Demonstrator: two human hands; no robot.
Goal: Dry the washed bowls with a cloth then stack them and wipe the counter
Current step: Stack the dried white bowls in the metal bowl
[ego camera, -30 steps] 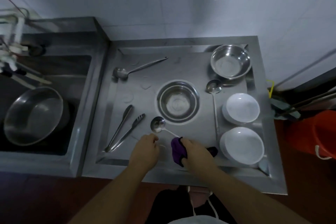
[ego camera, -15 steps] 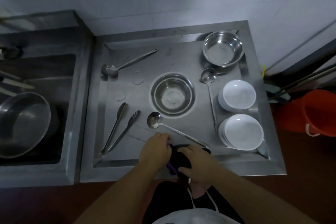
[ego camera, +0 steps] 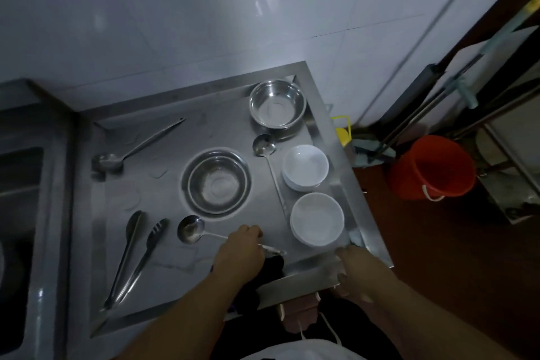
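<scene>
The left hand rests on the ladle handle, over a dark cloth. The right hand is at the counter edge, near white bowls.

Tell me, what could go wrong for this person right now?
Three risks, as guesses:
1. The left hand sits on the ladle handle; pressing there could flip or skid it across the wet steel counter.
2. The dark cloth hangs over the counter's front edge and may slide off.
3. The right hand is close to the nearer stack of white bowls, which stands near the counter's corner; a bump could knock it.
</scene>
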